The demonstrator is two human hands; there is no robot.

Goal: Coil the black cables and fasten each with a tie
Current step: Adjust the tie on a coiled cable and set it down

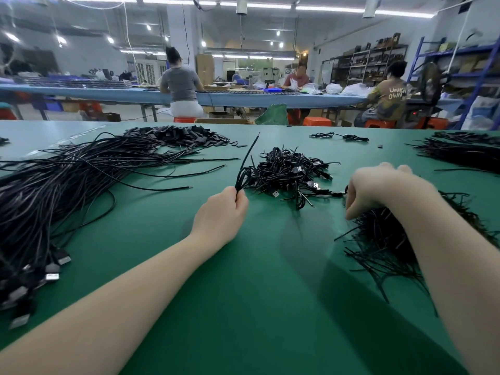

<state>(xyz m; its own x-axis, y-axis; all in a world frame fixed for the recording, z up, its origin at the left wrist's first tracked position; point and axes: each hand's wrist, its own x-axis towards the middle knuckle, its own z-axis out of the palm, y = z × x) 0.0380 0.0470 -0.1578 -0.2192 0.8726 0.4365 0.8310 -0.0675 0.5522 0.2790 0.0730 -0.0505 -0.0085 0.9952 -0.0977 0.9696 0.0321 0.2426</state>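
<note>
1. Across a wide green tabletop (270, 293) lay heaps of thin black cable, seen from the worker's own head height.
2. At the left, the largest heap was a sprawl of loose cables (67, 185), uncoiled, their plugs bunched near the table's left edge. They looked light and limp, likely to tangle and drag neighbours along if one were pulled from its middle.
3. At the right, a pile of ties (384, 247) lay partly under the right forearm: short, thin, black strands, probably springy and easily bent.
4. In the middle, beyond both hands, sat a mound of finished coils (292, 174), small bundles with silver plug ends showing.
5. The left hand (224, 209) was clenched round a coiled cable (242, 175), gripping its gathered loops at the base; one free end stuck up and away. Held at that waist, the loops seemed least likely to spring apart.
6. The right hand (376, 190) rested at the top of the ties with fingers curled downward; whether it had pinched a tie could not be told.
</note>
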